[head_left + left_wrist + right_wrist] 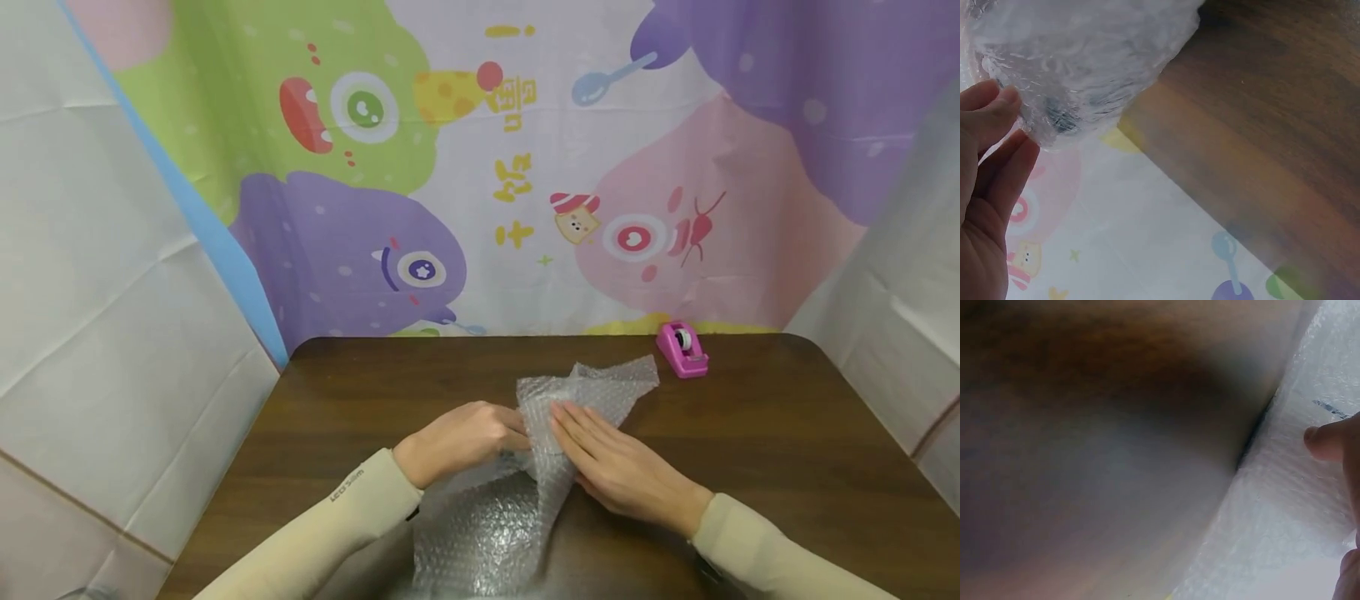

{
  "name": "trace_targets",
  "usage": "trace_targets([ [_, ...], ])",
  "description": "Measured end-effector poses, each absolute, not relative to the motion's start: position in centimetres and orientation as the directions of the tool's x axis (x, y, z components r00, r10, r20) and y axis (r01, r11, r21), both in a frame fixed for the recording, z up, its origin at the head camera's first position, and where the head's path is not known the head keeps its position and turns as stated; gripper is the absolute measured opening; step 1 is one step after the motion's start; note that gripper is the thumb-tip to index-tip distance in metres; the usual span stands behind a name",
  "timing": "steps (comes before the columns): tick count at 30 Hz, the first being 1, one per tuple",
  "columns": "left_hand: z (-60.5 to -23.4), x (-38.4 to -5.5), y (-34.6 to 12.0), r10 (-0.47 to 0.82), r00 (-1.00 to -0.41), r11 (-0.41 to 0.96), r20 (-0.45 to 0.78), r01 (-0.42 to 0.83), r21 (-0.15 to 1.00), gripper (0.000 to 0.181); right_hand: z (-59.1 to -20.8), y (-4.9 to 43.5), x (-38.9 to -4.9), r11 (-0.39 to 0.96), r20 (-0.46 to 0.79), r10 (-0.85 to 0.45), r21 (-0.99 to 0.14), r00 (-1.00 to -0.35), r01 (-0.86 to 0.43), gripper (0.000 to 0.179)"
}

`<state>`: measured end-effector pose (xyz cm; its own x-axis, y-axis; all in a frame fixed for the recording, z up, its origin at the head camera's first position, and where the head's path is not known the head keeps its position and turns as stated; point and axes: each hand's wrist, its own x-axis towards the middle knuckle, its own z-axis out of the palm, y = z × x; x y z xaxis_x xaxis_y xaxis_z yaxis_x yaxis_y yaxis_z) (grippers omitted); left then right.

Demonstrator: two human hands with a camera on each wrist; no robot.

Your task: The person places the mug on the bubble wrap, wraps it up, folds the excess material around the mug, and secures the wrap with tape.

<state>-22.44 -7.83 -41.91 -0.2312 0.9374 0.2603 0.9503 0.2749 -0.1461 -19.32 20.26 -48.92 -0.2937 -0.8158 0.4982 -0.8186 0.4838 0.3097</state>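
A sheet of clear bubble wrap [487,533] lies on the table in the head view, its far part folded up and over between the hands. My left hand [461,442] pinches the wrap at its left side; thumb and fingers grip a gathered edge of the wrap [1104,56] in the left wrist view. Something dark shows faintly through the layers there, its kind hidden. With straight fingers my right hand [626,467] lies flat on the folded flap. In the right wrist view, the thumb of that hand [1341,444] rests over the wrap [1285,494].
A pink tape dispenser [684,350] stands near the far right edge of the dark wooden table [360,375]. Behind the table hangs a cartoon-printed curtain [495,283], and pale panels [112,275] close in both sides.
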Motion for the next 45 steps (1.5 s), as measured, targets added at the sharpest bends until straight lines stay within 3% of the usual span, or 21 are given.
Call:
trace_targets([
  [7,-42.0,-22.4,-7.8,0.914,-0.248,0.310,0.321,0.937,-0.159,0.029,-48.5,19.7,-19.5,0.487,0.465,-0.828,0.321,-0.313,-0.812,0.053],
  [19,-41.7,-22.5,-8.1,0.934,-0.246,0.284,0.258,0.951,-0.123,0.018,-47.8,18.8,-19.9,0.462,0.413,-0.855,0.331,-0.314,-0.823,0.057],
  [45,-41.4,-22.6,-7.8,0.945,-0.232,0.262,0.229,0.958,-0.114,0.031,-47.4,18.5,-20.3,0.443,0.389,-0.863,0.274,-0.323,-0.853,0.057],
])
